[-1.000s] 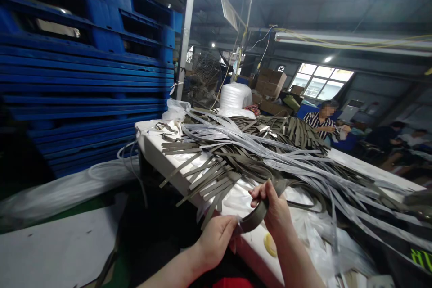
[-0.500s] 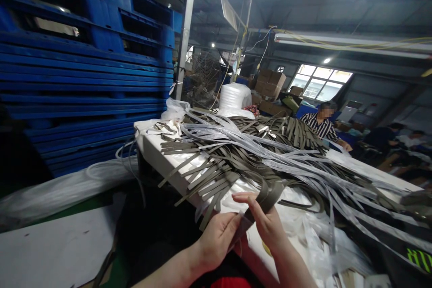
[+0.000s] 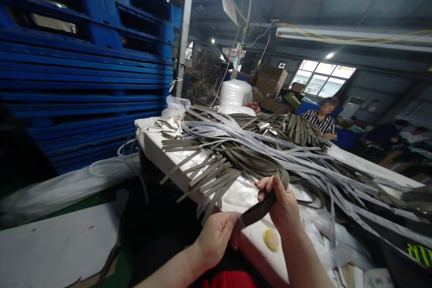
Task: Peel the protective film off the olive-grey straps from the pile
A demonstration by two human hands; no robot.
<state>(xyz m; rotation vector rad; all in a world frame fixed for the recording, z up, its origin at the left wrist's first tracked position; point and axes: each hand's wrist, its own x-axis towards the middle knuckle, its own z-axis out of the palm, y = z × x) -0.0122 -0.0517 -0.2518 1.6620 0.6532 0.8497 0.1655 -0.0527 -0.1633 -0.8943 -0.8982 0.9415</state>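
Stretching between the two hands, the dark strap (image 3: 256,213) spans the near edge of the white table (image 3: 251,235). Change since half a second ago: right hand (image 3: 285,204) now sits farther from left hand (image 3: 216,236), and the band runs lower between them instead of standing up in a broad fold. More of its length lies exposed, probably easier to straighten or look over.

Grip: left hand closed on the near part, thumb pressed along it; right hand curled, strap passing among bent fingers. How firmly the right one pinches, cannot tell. Near end hidden by the left hand.

Beyond, the strap seems to lead toward the dark strap pile (image 3: 216,176), many ends fanned over the edge. Pale strips (image 3: 249,137) lie across the pile; likely snag if anything is drawn from beneath. Crumpled clear plastic (image 3: 236,195) just behind the hands. Yellow disc (image 3: 271,239) beside the right wrist, now in full view. White roll (image 3: 232,94) farther back; person in stripes (image 3: 320,121) well apart.
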